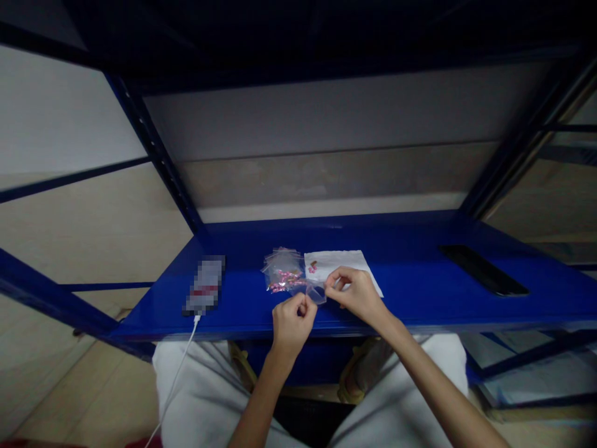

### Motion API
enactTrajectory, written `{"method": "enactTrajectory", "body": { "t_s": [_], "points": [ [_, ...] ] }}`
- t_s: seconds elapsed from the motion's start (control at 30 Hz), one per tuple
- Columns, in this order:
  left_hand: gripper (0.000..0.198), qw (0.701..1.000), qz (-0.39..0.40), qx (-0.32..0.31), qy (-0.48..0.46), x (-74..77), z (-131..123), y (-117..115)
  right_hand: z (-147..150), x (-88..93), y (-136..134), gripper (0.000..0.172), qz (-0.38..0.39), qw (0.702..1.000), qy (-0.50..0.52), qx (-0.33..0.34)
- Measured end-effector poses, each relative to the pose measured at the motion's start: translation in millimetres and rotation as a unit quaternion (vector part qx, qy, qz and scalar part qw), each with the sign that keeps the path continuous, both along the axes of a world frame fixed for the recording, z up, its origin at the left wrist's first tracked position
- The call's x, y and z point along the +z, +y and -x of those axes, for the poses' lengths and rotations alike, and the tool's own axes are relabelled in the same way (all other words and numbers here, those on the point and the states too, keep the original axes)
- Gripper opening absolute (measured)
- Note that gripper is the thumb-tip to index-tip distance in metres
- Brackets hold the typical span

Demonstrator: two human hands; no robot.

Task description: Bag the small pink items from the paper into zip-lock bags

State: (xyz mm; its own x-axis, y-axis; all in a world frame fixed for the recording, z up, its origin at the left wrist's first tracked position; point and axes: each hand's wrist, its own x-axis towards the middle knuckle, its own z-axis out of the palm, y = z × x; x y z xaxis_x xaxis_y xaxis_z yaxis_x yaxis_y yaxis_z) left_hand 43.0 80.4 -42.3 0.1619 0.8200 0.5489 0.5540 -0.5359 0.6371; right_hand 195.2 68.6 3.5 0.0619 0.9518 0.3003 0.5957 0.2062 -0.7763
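Note:
My left hand (291,320) and my right hand (353,291) both pinch a small clear plastic bag (316,292), held between them just above the blue shelf (420,286). Behind my left hand lies a heap of clear little bags (283,270) with pink bits inside. A white sheet of paper (342,261) lies behind my right hand, with a few small pink and brown pieces (312,267) on its left end.
A phone (205,286) with a white cable (180,367) lies on the shelf's left part. A long black flat object (482,269) rests at the right. Blue rack uprights stand at both back corners. My knees in light trousers sit under the shelf edge.

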Motion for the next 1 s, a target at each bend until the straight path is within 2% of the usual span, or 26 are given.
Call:
{"method": "enactTrajectory", "body": {
  "t_s": [0.2, 0.3, 0.43, 0.57, 0.67, 0.73, 0.77, 0.83, 0.87, 0.93, 1.0],
  "points": [
    [0.028, 0.999, 0.003, 0.018, 0.027, 22.4, 3.0, -11.6, 5.3, 12.7, -7.5, 0.009, -0.042, 0.994, -0.055, 0.081],
    [0.03, 0.999, -0.028, 0.03, 0.025, 28.9, 3.8, -16.1, 13.2, 19.7, -14.0, 0.01, -0.048, 0.987, -0.098, 0.119],
    [0.03, 0.994, -0.099, 0.007, 0.051, 32.7, 5.7, -19.7, 18.4, 24.8, -21.6, 0.018, -0.018, 0.977, -0.139, 0.158],
    [0.028, 0.98, -0.164, -0.036, 0.103, 33.4, 8.5, -22.6, 17.0, 21.3, -21.8, 0.022, 0.031, 0.973, -0.138, 0.184],
    [0.024, 0.982, -0.13, -0.079, 0.111, 33.4, 12.8, -22.1, 11.0, 18.6, -18.4, 0.023, 0.052, 0.969, -0.132, 0.204],
    [0.011, 0.988, -0.089, -0.092, 0.091, 34.0, 17.0, -18.6, 5.5, 17.6, -15.6, 0.02, 0.055, 0.97, -0.121, 0.204],
    [0.017, 0.989, -0.08, -0.091, 0.087, 34.3, 19.1, -15.8, 2.8, 17.0, -14.2, 0.019, 0.056, 0.972, -0.112, 0.198],
    [0.06, 0.986, -0.093, -0.093, 0.105, 34.0, 22.7, -8.4, -1.6, 15.2, -11.4, 0.019, 0.067, 0.975, -0.096, 0.189],
    [0.072, 0.982, -0.104, -0.101, 0.121, 33.1, 23.7, -4.2, -2.8, 13.9, -10.1, 0.019, 0.072, 0.975, -0.088, 0.189],
    [0.073, 0.974, -0.117, -0.128, 0.146, 29.2, 23.6, 4.6, -3.0, 11.0, -7.7, 0.016, 0.074, 0.975, -0.077, 0.193],
    [0.061, 0.97, -0.121, -0.152, 0.143, 22.9, 20.9, 13.1, -0.8, 8.3, -5.6, 0.022, 0.053, 0.981, -0.074, 0.173]
  ]
}}
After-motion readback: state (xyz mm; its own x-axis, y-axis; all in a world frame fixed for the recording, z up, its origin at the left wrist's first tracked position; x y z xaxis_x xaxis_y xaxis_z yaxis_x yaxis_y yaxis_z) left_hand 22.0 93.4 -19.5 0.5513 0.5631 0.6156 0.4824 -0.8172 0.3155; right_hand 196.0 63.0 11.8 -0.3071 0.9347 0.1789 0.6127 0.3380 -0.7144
